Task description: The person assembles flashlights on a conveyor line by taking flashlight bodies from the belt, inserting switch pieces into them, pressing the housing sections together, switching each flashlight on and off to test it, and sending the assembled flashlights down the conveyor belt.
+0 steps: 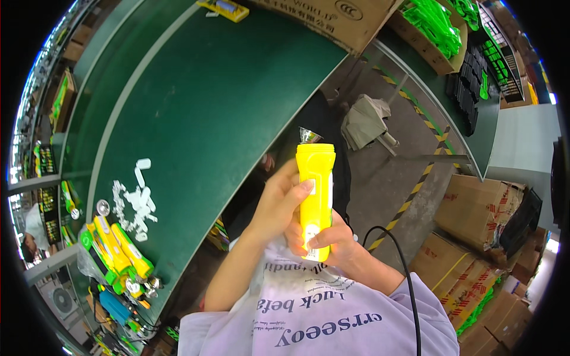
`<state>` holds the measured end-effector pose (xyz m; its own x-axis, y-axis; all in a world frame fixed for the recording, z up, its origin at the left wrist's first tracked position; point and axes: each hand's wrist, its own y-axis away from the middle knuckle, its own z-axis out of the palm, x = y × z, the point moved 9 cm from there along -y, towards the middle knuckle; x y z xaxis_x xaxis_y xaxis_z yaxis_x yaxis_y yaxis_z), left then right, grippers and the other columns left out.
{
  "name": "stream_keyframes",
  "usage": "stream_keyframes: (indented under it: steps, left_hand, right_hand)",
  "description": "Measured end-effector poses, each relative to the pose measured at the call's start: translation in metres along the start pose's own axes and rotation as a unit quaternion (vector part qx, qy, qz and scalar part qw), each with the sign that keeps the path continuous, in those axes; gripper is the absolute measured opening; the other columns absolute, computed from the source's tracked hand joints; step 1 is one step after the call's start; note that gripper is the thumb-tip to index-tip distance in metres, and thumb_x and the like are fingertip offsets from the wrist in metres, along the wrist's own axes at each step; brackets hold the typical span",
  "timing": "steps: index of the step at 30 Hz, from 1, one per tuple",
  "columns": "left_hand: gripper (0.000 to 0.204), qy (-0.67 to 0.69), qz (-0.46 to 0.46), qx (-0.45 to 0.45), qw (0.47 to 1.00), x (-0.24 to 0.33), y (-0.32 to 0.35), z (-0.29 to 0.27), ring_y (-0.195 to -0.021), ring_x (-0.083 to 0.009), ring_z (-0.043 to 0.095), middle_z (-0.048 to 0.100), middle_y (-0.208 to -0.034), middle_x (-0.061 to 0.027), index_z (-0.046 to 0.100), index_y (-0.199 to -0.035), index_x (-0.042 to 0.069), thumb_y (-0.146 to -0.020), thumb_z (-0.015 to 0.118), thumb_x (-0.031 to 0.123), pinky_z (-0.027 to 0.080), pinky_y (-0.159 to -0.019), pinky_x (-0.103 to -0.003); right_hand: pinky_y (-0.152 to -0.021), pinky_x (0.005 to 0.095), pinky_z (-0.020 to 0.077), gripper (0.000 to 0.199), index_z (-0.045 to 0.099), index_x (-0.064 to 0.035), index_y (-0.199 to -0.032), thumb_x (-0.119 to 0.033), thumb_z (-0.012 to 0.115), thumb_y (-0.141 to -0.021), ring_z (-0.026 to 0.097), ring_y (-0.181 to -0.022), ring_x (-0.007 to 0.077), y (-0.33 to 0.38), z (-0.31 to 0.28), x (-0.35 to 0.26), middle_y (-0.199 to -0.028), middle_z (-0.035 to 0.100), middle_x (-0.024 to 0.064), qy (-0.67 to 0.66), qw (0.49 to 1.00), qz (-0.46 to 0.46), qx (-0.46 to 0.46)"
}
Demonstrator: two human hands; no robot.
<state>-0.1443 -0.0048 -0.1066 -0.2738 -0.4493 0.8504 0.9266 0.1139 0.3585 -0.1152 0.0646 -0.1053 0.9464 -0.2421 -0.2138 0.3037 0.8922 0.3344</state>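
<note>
A yellow flashlight body (316,190) stands nearly upright in front of my chest, with both hands closed on it. My left hand (284,199) grips its upper left side, the thumb lying along the front. Lower down, my right hand (331,238) wraps round the base with its thumb pressed on the front. A shiny cone-shaped reflector (309,136) shows tilted at the open top end; whether wires join it to the body cannot be seen.
On the green workbench (219,89) at left lie small white plastic pieces (139,202), several yellow and green flashlights (116,246) and a blue-handled tool (114,307). A cardboard box (332,21) is at the bench's far end. Cartons (475,207) stand at right; a black cable (409,279) hangs beside me.
</note>
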Motion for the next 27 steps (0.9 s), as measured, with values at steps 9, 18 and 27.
stream_keyframes:
  steps: [9,18,27]
  left_hand:
    - [0.036,-0.034,0.054,-0.029,0.998,0.083,-0.076,0.014,-0.081,-0.0251,0.07,0.069,-0.098,-0.0221,0.054,-0.114,-0.004,-0.099,0.046,0.028,0.059,-0.073,-0.035]
    - [0.038,-0.068,0.011,0.021,0.997,0.096,-0.097,0.011,-0.063,-0.0208,0.067,0.067,-0.08,-0.0173,0.056,-0.103,-0.004,-0.101,0.044,0.033,0.056,-0.058,-0.031]
    - [0.04,-0.072,0.053,0.015,0.996,0.096,-0.094,0.007,-0.07,-0.0231,0.069,0.068,-0.088,-0.0189,0.053,-0.106,-0.004,-0.1,0.043,0.034,0.058,-0.065,-0.033]
  right_hand:
    - [-0.057,0.0318,0.0429,0.043,0.052,-0.0026,-0.104,-0.003,0.054,-0.061,0.051,-0.071,0.021,-0.057,0.035,-0.087,-0.084,0.052,0.0103,-0.019,0.994,-0.085,-0.064]
    - [-0.059,0.0319,0.044,0.045,0.052,-0.0026,-0.106,-0.002,0.052,-0.061,0.051,-0.071,0.0216,-0.068,0.041,-0.105,-0.085,0.053,0.011,-0.041,0.991,-0.106,-0.072]
    - [-0.059,0.0319,0.0428,0.04,0.052,-0.0019,-0.102,-0.004,0.052,-0.062,0.051,-0.071,0.0218,-0.068,0.042,-0.101,-0.085,0.053,0.0122,-0.037,0.991,-0.081,-0.098]
